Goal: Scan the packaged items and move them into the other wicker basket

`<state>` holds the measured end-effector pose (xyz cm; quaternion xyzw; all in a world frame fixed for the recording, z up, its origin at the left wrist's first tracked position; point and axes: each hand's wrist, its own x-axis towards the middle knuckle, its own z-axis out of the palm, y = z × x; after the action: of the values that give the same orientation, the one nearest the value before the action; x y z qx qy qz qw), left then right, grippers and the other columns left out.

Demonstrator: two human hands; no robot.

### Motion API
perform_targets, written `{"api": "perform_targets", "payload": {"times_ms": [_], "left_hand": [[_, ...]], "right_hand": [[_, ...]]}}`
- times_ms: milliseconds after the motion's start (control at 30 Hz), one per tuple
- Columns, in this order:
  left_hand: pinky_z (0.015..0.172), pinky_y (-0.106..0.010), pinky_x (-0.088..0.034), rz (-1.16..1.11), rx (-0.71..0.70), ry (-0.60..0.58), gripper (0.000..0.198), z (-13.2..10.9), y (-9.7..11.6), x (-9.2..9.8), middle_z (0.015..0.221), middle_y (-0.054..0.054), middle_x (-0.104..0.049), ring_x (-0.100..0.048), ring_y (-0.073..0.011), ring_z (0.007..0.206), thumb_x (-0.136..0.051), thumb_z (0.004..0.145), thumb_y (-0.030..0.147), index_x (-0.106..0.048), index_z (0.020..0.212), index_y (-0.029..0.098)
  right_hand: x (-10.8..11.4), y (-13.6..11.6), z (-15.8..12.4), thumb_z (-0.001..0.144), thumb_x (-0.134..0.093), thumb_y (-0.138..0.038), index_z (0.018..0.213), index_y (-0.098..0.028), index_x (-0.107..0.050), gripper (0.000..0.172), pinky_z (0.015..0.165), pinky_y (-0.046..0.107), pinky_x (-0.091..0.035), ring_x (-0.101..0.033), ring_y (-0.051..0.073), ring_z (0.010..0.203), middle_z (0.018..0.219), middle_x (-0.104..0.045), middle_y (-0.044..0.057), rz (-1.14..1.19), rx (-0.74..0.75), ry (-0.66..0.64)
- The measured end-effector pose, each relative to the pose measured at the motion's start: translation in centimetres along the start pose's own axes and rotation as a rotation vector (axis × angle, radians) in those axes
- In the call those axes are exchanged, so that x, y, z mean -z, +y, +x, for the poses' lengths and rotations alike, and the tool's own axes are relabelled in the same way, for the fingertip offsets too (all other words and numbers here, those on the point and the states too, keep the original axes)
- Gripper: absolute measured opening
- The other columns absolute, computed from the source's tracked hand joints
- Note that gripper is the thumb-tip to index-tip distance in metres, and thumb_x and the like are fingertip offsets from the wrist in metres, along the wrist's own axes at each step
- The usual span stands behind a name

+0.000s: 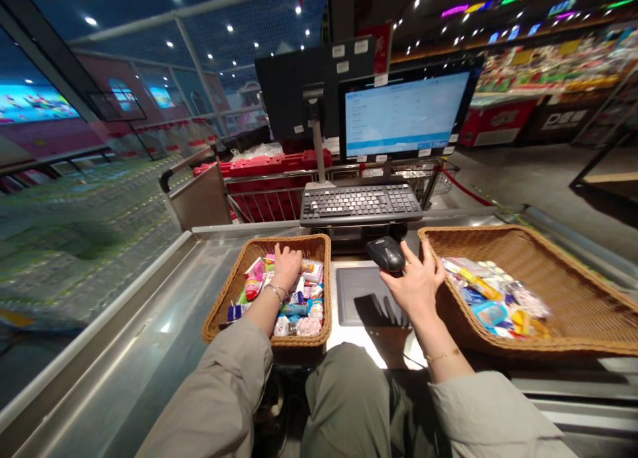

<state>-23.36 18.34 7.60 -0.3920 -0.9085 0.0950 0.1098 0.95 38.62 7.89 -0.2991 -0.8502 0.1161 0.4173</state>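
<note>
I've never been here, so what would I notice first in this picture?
A bright computer screen glows in the middle, above a black keyboard. Below it are two woven baskets of colorful little packages. The left hand rests in the left basket, and the right hand holds a black handheld scanner between them.

A keyboard (pixel 361 204) sits right ahead of you, below a lit monitor (pixel 403 112). Red crates (pixel 274 165) lie behind a metal rail (pixel 329 173), and a steel counter (pixel 134 298) runs along your left.
</note>
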Motion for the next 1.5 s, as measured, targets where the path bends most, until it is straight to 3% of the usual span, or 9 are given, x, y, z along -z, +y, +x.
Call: {"api": "perform_targets", "payload": {"times_ms": [267,367,533,700,900,1133,1500], "left_hand": [[0.12,-0.054,-0.019,-0.05,0.011,0.018,0.026,-0.5,-0.8,0.2,0.104,-0.009,-0.076,-0.059,-0.028,0.112,-0.049,0.094,0.014,-0.072,0.094,0.024],[0.118,-0.057,-0.02,-0.086,0.064,0.029,0.02,-0.6,-1.3,0.7,0.097,-0.01,-0.078,-0.06,-0.0302,0.11,-0.053,0.097,0.03,-0.072,0.099,0.025],[0.111,-0.059,-0.029,-0.152,0.19,0.052,0.03,-0.6,-1.5,2.3,0.101,-0.01,-0.079,-0.06,-0.0317,0.112,-0.056,0.097,0.048,-0.076,0.105,0.028],[0.112,-0.062,-0.027,-0.337,0.274,0.183,0.024,-0.8,-0.8,4.2,0.114,-0.005,-0.079,-0.058,-0.0321,0.116,-0.063,0.094,0.049,-0.08,0.101,0.034],[0.115,-0.06,-0.026,-0.53,0.27,0.304,0.019,-0.7,1.3,6.6,0.135,0.002,-0.071,-0.051,-0.0321,0.131,-0.069,0.091,0.047,-0.081,0.088,0.033],[0.117,-0.065,-0.023,-0.689,0.226,0.206,0.015,-0.1,4.0,9.0,0.143,0.003,-0.065,-0.043,-0.0343,0.143,-0.072,0.089,0.045,-0.081,0.093,0.034],[0.117,-0.068,-0.024,-0.715,0.212,0.109,0.013,1.0,6.7,9.2,0.141,0.001,-0.067,-0.037,-0.0345,0.15,-0.072,0.089,0.041,-0.08,0.085,0.031]], "right_hand": [[0.1,-0.1,-0.2,0.078,-0.063,-0.043,0.081,-0.021,-0.075,0.025,0.116,0.068,-0.022,-0.034,0.039,0.149,0.138,-0.067,0.01,0.003,0.011,-0.007],[0.2,-0.1,-0.2,0.078,-0.064,-0.043,0.081,-0.021,-0.075,0.025,0.116,0.068,-0.022,-0.032,0.039,0.15,0.137,-0.068,0.011,0.006,0.019,-0.002],[0.3,-0.4,-0.3,0.077,-0.064,-0.043,0.078,-0.022,-0.074,0.023,0.116,0.069,-0.021,-0.031,0.039,0.151,0.138,-0.067,0.01,0.019,0.023,-0.008],[0.7,-0.6,-0.3,0.077,-0.066,-0.041,0.081,-0.021,-0.075,0.022,0.118,0.069,-0.021,-0.031,0.039,0.151,0.139,-0.067,0.009,0.033,0.068,-0.007],[1.0,-1.1,-0.3,0.075,-0.067,-0.038,0.076,-0.022,-0.074,0.018,0.118,0.072,-0.015,-0.03,0.04,0.152,0.14,-0.066,0.007,0.049,0.152,0.026],[1.1,-0.9,-0.3,0.073,-0.069,-0.037,0.078,-0.022,-0.075,0.017,0.118,0.072,-0.011,-0.025,0.043,0.154,0.144,-0.063,0.007,0.025,0.283,0.008],[2.1,-1.9,-0.3,0.073,-0.068,-0.032,0.079,-0.023,-0.074,0.013,0.121,0.067,-0.007,-0.026,0.041,0.154,0.143,-0.064,0.005,0.048,0.302,-0.002]]}}
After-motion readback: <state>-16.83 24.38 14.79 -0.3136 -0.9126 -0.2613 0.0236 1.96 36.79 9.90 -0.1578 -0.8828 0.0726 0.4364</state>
